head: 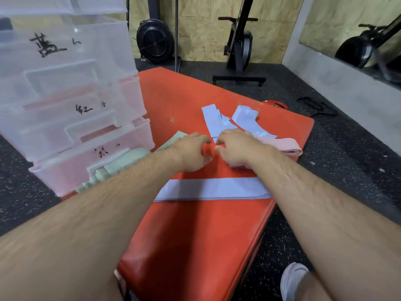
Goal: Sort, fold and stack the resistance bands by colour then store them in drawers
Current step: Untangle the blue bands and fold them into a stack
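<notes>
On the red mat (191, 235), loose blue bands (213, 121) lie in a crossed heap at the far side. A flat stack of blue bands (212, 190) lies across the mat under my forearms. Pink bands (284, 146) lie at the right edge, partly under my right wrist. Green bands (175, 137) lie under my left hand, and more fill the open bottom drawer (121, 164). My left hand (191, 151) hovers with loosely curled fingers and holds nothing. My right hand (236, 145) has its fingertips at the near end of a loose blue band, thumb apart.
A clear plastic drawer unit (65, 88) with handwritten labels stands at the left on the mat's edge. Black exercise machines (238, 46) stand at the back on speckled rubber floor. A red weight plate (275, 104) and black straps (316, 107) lie beyond the mat. My white shoe (293, 279) is at bottom right.
</notes>
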Motion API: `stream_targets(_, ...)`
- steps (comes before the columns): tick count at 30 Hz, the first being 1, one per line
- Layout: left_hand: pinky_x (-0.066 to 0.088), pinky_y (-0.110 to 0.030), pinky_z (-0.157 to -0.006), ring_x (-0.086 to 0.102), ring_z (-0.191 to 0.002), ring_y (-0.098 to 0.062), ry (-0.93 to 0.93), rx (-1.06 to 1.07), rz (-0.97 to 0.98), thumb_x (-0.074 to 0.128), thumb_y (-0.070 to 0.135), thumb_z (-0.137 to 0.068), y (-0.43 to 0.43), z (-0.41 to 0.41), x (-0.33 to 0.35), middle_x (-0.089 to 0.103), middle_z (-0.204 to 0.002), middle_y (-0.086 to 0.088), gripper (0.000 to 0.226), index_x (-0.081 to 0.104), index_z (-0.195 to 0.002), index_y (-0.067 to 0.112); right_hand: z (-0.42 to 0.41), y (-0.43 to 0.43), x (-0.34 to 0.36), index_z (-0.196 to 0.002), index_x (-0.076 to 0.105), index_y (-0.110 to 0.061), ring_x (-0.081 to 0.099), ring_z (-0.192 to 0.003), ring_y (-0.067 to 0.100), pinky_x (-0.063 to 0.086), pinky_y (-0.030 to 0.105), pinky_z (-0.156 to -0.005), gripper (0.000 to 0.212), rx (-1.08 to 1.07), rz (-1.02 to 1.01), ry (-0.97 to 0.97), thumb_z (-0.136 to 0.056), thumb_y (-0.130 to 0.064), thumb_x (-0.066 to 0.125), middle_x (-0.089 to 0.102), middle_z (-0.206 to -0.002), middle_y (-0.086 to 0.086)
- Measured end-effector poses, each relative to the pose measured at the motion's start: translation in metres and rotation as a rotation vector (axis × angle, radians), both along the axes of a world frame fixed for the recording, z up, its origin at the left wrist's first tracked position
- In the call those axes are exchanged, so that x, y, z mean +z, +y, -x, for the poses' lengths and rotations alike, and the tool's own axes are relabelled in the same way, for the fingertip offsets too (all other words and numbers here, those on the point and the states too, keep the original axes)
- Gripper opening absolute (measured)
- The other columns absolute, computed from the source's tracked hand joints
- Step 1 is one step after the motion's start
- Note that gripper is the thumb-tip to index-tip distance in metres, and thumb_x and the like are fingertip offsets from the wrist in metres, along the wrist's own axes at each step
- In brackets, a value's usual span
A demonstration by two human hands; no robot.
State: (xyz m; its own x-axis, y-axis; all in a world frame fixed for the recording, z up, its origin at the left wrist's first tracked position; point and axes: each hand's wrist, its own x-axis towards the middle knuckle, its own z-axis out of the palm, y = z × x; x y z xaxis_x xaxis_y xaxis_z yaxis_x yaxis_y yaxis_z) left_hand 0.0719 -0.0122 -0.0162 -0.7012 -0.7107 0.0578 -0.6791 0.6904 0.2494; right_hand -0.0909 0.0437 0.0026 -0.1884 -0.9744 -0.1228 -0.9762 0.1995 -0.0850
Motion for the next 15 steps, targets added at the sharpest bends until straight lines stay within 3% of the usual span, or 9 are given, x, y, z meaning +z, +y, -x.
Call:
stream_targets(3, 0.036, -0.036, -0.108, 0.049, -0.127, -0.025, 0.016, 0.032, 0.005, 0.056, 0.044, -0.092, -0.007, 0.009, 0.001, 0.050, -0.137, -0.003, 0.049, 0.049, -0.136, 0.022, 0.000, -0.028, -0.008, -0.108, 0.062, -0.034, 0.062, -0.108, 0.026, 0.051, 0.040, -0.089, 0.044, -0.058, -0.032, -0.077, -0.073, -0.049, 0.039, 0.057, -0.127, 0.000)
stream_targets(8, 0.040, -0.037, -0.100, 0.055, -0.118, -0.025, 0.036, 0.045, 0.014, 0.055, 0.042, -0.089, -0.012, 0.018, 0.001, 0.054, -0.127, -0.003, 0.043, 0.052, -0.127, 0.022, -0.005, -0.050, -0.010, -0.111, 0.063, -0.019, 0.053, -0.114, 0.030, 0.042, 0.033, -0.085, 0.027, -0.083, -0.044, -0.089, -0.088, -0.026, 0.049, 0.058, -0.112, 0.005)
stream_targets(12, 0.041, -0.041, -0.101, 0.054, -0.118, -0.025, 0.024, 0.064, -0.021, 0.056, 0.041, -0.088, -0.015, 0.016, -0.005, 0.054, -0.125, -0.002, 0.043, 0.053, -0.126, 0.021, -0.003, -0.057, -0.015, -0.105, 0.064, -0.022, 0.059, -0.108, 0.032, 0.042, 0.032, -0.077, 0.034, -0.118, -0.044, -0.135, -0.078, -0.033, 0.047, 0.064, -0.118, 0.007)
stream_targets(15, 0.038, -0.041, -0.106, 0.052, -0.122, -0.027, -0.010, 0.066, -0.018, 0.057, 0.042, -0.089, -0.016, 0.011, -0.004, 0.051, -0.132, -0.004, 0.051, 0.049, -0.134, 0.018, -0.003, -0.053, -0.014, -0.113, 0.065, -0.022, 0.058, -0.111, 0.034, 0.042, 0.032, -0.079, 0.032, -0.125, -0.033, -0.135, -0.087, -0.031, 0.048, 0.061, -0.122, 0.007)
